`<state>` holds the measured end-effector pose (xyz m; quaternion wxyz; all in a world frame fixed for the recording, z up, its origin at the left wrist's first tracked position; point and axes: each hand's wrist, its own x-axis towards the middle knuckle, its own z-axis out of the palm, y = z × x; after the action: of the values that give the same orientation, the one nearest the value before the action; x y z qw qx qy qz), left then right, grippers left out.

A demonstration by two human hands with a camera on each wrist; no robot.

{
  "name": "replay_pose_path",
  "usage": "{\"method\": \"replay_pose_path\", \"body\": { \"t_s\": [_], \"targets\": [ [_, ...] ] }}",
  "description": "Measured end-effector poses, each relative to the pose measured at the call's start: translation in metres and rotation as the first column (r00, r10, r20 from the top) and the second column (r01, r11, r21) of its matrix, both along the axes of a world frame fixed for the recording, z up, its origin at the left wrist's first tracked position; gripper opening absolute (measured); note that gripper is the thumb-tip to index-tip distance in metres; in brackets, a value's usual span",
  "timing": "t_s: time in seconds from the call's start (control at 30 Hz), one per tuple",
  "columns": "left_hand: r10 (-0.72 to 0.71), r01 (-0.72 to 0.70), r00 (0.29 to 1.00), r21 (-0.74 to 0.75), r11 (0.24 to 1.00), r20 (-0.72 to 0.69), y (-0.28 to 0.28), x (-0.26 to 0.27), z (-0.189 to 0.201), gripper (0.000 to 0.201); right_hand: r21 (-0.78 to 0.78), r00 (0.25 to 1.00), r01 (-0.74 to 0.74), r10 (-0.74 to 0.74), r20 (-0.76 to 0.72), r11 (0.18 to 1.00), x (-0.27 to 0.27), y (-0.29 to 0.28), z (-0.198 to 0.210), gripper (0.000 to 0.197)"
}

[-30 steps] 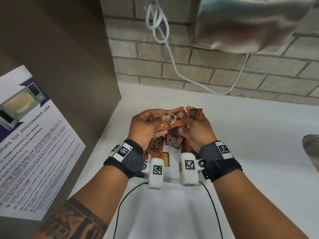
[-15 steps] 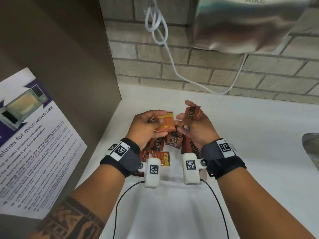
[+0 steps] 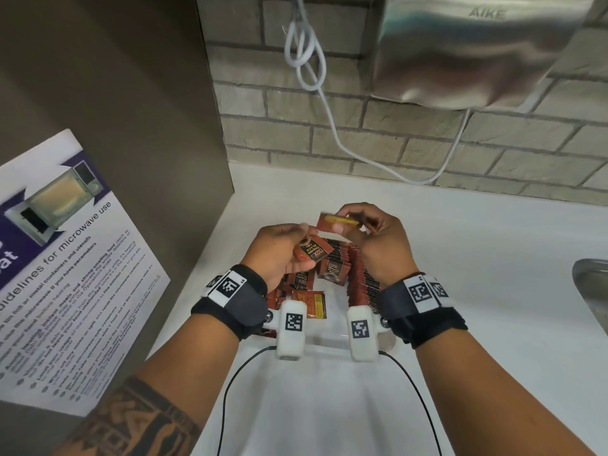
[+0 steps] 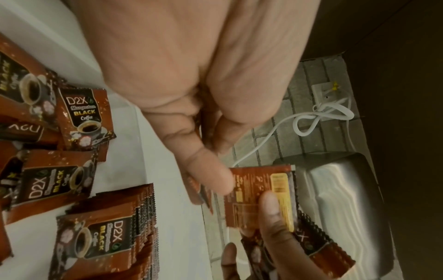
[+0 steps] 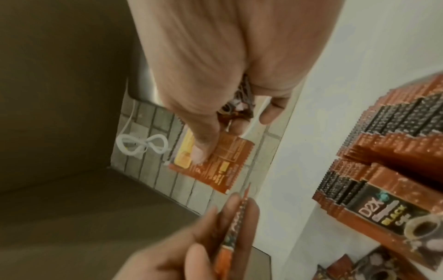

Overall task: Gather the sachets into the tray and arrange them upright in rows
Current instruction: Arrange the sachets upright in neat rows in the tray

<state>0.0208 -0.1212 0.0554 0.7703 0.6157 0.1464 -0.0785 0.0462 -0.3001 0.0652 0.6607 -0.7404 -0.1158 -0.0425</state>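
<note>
Over the tray (image 3: 325, 341) my left hand (image 3: 302, 246) pinches one brown D2X coffee sachet (image 3: 316, 255), printed front up. Just right of it and a little higher, my right hand (image 3: 340, 220) pinches another sachet (image 3: 326, 222) with its back and yellow patch showing. In the left wrist view this sachet (image 4: 254, 191) sits under the right thumb, with more sachets (image 4: 311, 250) tucked in the same hand. A row of upright sachets (image 3: 362, 278) fills the tray's right side, seen as packed rows (image 5: 395, 136) in the right wrist view. Loose sachets (image 3: 309, 302) lie flat at the tray's left.
A steel hand dryer (image 3: 477, 51) hangs on the brick wall, its white cable (image 3: 309, 57) looped beside it. A brown side panel with a microwave poster (image 3: 59, 258) closes the left. A sink edge (image 3: 592, 291) shows at the right of the white counter (image 3: 477, 264).
My right hand has lifted slightly and now shows a sachet's back side. The sachet in my left hand now faces front up. The hands sit a little farther apart.
</note>
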Motion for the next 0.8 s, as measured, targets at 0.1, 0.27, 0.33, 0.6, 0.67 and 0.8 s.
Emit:
{"method": "replay_pose_path", "body": {
  "t_s": [0.1, 0.27, 0.33, 0.6, 0.67, 0.8],
  "targets": [
    [-0.006, 0.006, 1.000, -0.067, 0.998, 0.014, 0.001, 0.003, 0.003, 0.024, -0.120, 0.997, -0.030, 0.038, 0.069, 0.992, -0.005, 0.005, -0.003, 0.017],
    [0.027, -0.028, 0.992, 0.002, 1.000, 0.125, 0.005, 0.002, 0.003, 0.018, -0.148, 0.998, 0.005, -0.014, -0.059, 0.989, 0.001, -0.004, -0.015, 0.054],
    [0.037, -0.044, 0.987, 0.039, 0.998, 0.159, 0.005, 0.002, 0.004, 0.017, -0.139, 0.986, 0.051, -0.073, -0.153, 0.989, 0.003, -0.006, -0.017, 0.048],
    [-0.037, -0.014, 0.961, 0.181, 0.983, 0.274, 0.000, 0.001, 0.003, 0.016, 0.131, 0.823, -0.265, 0.295, -0.485, 0.955, -0.007, -0.001, 0.002, 0.040],
    [-0.026, -0.023, 0.963, 0.180, 0.983, 0.268, 0.002, 0.003, 0.002, 0.015, 0.176, 0.841, -0.182, 0.246, -0.482, 0.967, -0.005, 0.000, 0.000, 0.036],
    [0.013, -0.047, 0.979, 0.164, 0.985, 0.204, 0.012, 0.006, 0.000, 0.034, 0.250, 0.852, -0.056, 0.177, -0.494, 0.967, -0.001, -0.005, -0.006, 0.037]
  ]
}}
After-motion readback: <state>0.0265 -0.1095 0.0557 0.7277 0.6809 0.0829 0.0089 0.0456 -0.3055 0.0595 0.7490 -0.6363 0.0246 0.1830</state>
